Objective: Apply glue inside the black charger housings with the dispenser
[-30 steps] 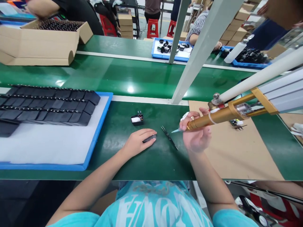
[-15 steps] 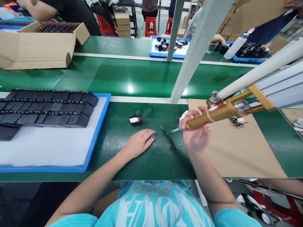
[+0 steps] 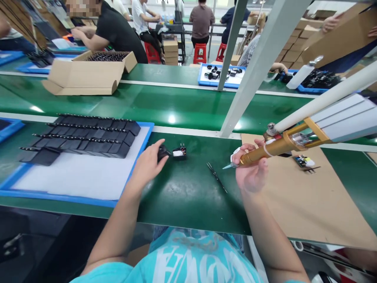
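Observation:
My left hand [image 3: 147,163] is closed around a small black plastic housing [image 3: 162,152], partly hidden by the fingers, near the right rim of the blue tray. Just right of it sits an open black adapter housing [image 3: 179,153], with two prongs pointing up and a white block and circuit parts inside. My right hand [image 3: 250,171] grips a gold glue dispensing gun [image 3: 259,152], its pale blue needle tip pointing left and down above the bench. A pair of dark tweezers [image 3: 217,177] lies on the green bench between my hands.
At left, a blue-rimmed tray [image 3: 147,143] carries rows of black adapter housings [image 3: 97,137]. A circuit board [image 3: 304,162] lies on brown cardboard [image 3: 312,200] at right. A slanted metal post [image 3: 250,74] rises behind. Across the bench are an open carton [image 3: 85,76] and co-workers.
My left hand has moved left to the tray's edge with the small black housing. My right hand still holds the glue gun. The view has tilted up and turned left.

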`<state>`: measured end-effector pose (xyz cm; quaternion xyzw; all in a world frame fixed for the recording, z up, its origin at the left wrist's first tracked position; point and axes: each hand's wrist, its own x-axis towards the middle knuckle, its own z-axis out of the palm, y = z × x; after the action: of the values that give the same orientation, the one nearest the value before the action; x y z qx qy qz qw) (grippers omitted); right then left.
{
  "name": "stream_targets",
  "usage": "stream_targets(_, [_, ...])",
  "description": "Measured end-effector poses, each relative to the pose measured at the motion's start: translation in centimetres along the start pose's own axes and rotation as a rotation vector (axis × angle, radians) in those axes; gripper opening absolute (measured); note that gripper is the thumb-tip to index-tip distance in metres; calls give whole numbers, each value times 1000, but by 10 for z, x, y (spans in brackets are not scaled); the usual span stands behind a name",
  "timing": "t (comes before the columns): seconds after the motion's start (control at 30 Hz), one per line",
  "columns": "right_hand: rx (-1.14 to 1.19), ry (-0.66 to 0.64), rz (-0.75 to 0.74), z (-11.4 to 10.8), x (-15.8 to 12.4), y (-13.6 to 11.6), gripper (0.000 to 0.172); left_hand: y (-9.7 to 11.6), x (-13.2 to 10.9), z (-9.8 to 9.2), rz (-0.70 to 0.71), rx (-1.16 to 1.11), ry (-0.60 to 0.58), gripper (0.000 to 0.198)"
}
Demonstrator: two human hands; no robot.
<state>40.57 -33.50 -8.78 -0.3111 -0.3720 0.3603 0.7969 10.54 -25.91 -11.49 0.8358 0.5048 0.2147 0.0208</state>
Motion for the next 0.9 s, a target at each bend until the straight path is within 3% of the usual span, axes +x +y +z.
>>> stream_targets(0.17, [5, 1, 11, 0, -1, -1, 40, -30, 9, 7, -119, 86, -174, 54])
stream_targets(0.23, [7, -1, 14, 0, -2, -1, 41, -29, 9, 8, -107, 68, -142, 61])
stream_targets(0.37, [5, 4, 16, 0, -2, -1, 40, -7, 12, 5, 85, -19, 33, 74])
stream_targets(0.47, [11, 1, 21, 1, -2, -1, 41, 16, 18, 6, 190, -123, -70, 75])
stream_targets(0.57, [15, 1, 19, 2, -3, -1, 41, 31, 27, 13, 120, -127, -230, 80])
stream_targets(0.67, [14, 5, 20, 4, -5, -1, 41, 39, 28, 21, -22, -118, -316, 70])
stream_targets(0.73, [15, -1, 22, 6, -6, -1, 41, 44, 22, 27, -63, -168, -324, 62])
stream_targets(0.9, [20, -47, 28, 15, -12, -1, 41, 60, -1, 45, -61, -361, -316, 73])
